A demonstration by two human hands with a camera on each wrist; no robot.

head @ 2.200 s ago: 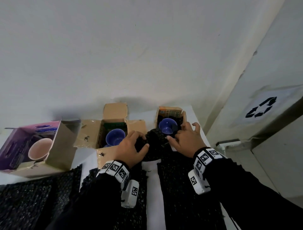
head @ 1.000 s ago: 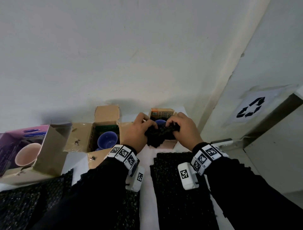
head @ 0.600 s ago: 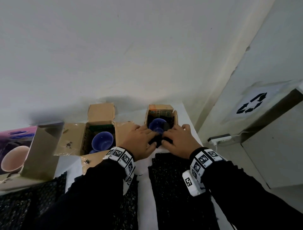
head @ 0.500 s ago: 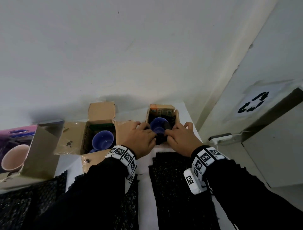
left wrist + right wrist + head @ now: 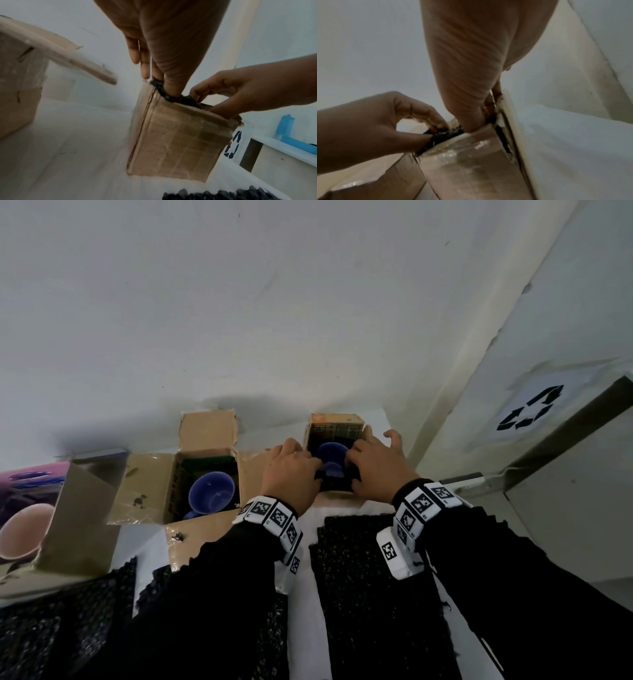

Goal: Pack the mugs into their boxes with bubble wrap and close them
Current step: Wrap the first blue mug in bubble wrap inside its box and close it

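Blue mug [image 5: 331, 455] sits in small box [image 5: 334, 436] at 12 o'clock on table [image 5: 310, 604], black bubble wrap [image 5: 173, 96] around it. Left hand [image 5: 291, 474] and right hand [image 5: 376, 470] both at box mouth, fingers curled, pinching wrap and tucking it down. Flaps not closed. Remaining: second blue mug [image 5: 211, 497] bare in open box [image 5: 205, 474] at 10 o'clock; pink mug [image 5: 24, 530] in purple box [image 5: 58, 508] at 9. Spare wrap sheet [image 5: 373, 594] at 6. No obstruction visible.
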